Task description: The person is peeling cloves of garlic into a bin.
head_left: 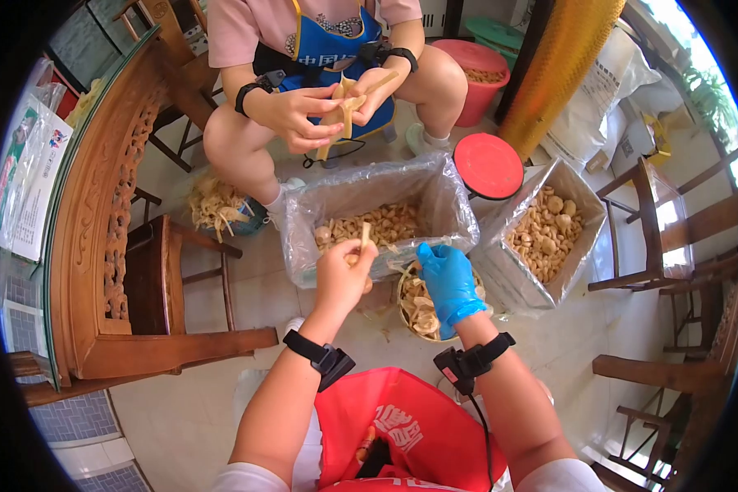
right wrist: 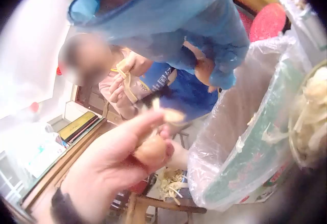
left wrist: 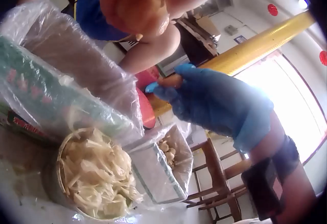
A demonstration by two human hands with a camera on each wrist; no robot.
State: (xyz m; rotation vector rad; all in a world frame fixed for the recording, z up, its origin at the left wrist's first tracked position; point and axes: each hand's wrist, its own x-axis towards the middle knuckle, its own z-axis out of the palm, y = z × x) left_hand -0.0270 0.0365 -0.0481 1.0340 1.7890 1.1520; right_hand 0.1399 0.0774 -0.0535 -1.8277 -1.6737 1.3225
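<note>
My bare left hand (head_left: 344, 275) is raised over the near edge of a plastic-lined box (head_left: 303, 221) of chopped tan pieces. It grips a rounded, pale brown piece (right wrist: 151, 151) in its curled fingers, and a slim pale stalk (head_left: 365, 235) sticks up from the fingertips. To its right, my blue-gloved right hand (head_left: 448, 283) pinches a small brownish piece (right wrist: 204, 73) between fingers and thumb. Below the glove stands a round basket (left wrist: 62, 170) full of thin pale peelings (left wrist: 97, 170). The exact kind of the pieces cannot be told.
Opposite sits a person whose hands (head_left: 307, 115) hold long pale strips (head_left: 348, 115). A second lined box (head_left: 500, 266) of tan pieces stands at right, beside a red-topped stool (head_left: 488, 166). A carved wooden table (head_left: 90, 246) fills the left, with chairs (head_left: 652, 221) at right.
</note>
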